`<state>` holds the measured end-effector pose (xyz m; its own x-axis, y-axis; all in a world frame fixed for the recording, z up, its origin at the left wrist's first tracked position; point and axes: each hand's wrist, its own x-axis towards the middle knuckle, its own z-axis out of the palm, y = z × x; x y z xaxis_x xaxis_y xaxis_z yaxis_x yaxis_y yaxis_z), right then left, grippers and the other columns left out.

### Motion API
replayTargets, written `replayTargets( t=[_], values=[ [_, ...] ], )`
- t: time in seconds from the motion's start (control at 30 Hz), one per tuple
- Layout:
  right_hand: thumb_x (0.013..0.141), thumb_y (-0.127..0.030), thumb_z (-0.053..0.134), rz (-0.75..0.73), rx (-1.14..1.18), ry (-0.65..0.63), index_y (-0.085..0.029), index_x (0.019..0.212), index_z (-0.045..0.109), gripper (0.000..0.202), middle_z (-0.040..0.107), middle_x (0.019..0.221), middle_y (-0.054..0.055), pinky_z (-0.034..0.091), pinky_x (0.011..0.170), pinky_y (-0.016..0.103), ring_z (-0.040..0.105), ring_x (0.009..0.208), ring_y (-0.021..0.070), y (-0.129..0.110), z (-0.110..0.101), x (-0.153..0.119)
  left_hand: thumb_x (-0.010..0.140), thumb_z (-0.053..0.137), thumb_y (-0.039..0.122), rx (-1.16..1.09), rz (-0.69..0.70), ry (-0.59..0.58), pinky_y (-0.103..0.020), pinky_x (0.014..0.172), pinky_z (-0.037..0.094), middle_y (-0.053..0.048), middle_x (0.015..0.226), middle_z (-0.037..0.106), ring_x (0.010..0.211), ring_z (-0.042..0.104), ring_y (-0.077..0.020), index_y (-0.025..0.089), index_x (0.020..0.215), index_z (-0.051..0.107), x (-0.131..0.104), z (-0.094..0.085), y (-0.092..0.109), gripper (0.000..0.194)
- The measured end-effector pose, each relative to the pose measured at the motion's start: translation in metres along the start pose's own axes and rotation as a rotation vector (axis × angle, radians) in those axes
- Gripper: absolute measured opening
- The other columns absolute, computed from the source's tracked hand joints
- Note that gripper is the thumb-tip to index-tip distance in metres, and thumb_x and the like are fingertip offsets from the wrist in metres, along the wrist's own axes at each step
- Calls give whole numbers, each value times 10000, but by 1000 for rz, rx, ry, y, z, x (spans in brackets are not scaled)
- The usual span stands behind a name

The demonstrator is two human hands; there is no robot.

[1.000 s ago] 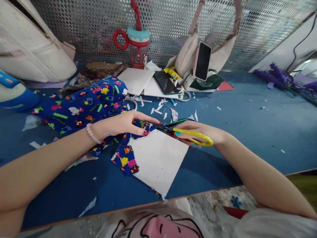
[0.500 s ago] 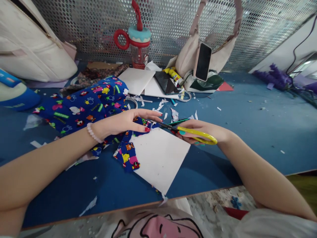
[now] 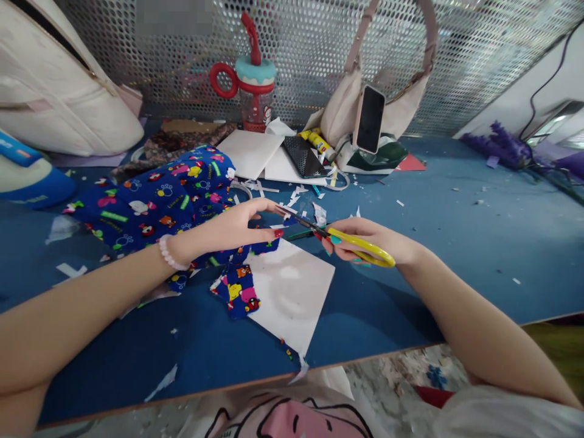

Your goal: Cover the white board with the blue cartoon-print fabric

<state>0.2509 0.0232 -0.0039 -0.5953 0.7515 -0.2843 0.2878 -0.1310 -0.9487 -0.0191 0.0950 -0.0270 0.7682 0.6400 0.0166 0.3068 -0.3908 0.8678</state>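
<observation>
Right hand (image 3: 396,242): grips scissors (image 3: 341,234)
Left hand (image 3: 232,228): fingers parted — hold unclear
White board (image 3: 294,292): printed cloth (image 3: 241,289) along left edge — face mostly bare
Scraps (image 3: 320,214): cut, littering desk (image 3: 447,231)

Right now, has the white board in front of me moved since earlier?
Yes, slightly left: the white board's right corner now lies farther from the small white scrap on the right side of the blue table.

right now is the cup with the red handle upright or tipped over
Upright: the cup rests on its base, with its light-blue lid at the top and its red straw rising above.
</observation>
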Motion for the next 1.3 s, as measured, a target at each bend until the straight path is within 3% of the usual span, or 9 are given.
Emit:
replayTargets(
  t=[0.1,0.2,0.37,0.5,0.67,0.9,1.07,1.3],
  values=[
    [817,-635,621,-73,4,60,-151,785,537,492,430,520,-66,243,408,213,351,448,57,-2,7,1,824,643,479,-9,16,97,-353,990,481,-82,1333,587,1243,543,-263,194,1050,684,-2,4,11,365],
    [816,-607,634,-106,10,127,-160,790,515,464,436,537,-71,238,401,214,346,441,54,-3,16,2,802,644,566,-198,-13,253,-340,971,496,-77,1182,682,1136,613,-243,182,935,712,-6,12,25,411],
    [793,-615,652,-139,17,179,-167,770,493,476,432,589,-67,233,396,218,335,457,48,-5,30,2,782,717,495,-318,24,354,-355,966,499,-81,1122,710,1064,644,-228,179,835,724,-11,21,41,321],
    [814,-656,613,-168,27,100,-185,742,467,498,395,544,-76,253,411,221,332,459,62,-5,36,1,798,709,331,-269,152,379,-388,990,494,-76,1147,721,1098,643,-235,183,684,699,-13,22,48,186],
    [814,-690,591,-175,149,4,-174,805,516,522,386,536,-75,281,410,224,342,457,75,1,41,2,771,662,169,-258,237,384,-332,900,531,-50,1074,753,1029,671,-200,186,565,627,-15,21,49,209],
    [854,-610,616,-268,301,-89,-166,876,560,449,436,572,-63,243,399,212,351,457,65,12,43,3,756,675,240,-220,190,335,-264,629,507,-31,750,702,709,630,-155,183,654,687,-17,18,47,117],
    [848,-621,615,-274,287,-95,-163,856,551,463,450,562,-61,252,393,207,358,454,63,11,42,3,748,671,241,-209,160,319,-245,582,472,-13,707,668,650,584,-133,186,640,695,-16,18,52,124],
    [847,-618,601,-230,201,9,-164,764,522,468,418,476,-94,233,357,189,300,374,41,5,44,3,742,663,209,-152,195,327,-219,564,449,11,641,628,599,544,-104,182,601,681,-15,17,52,145]
  ],
)
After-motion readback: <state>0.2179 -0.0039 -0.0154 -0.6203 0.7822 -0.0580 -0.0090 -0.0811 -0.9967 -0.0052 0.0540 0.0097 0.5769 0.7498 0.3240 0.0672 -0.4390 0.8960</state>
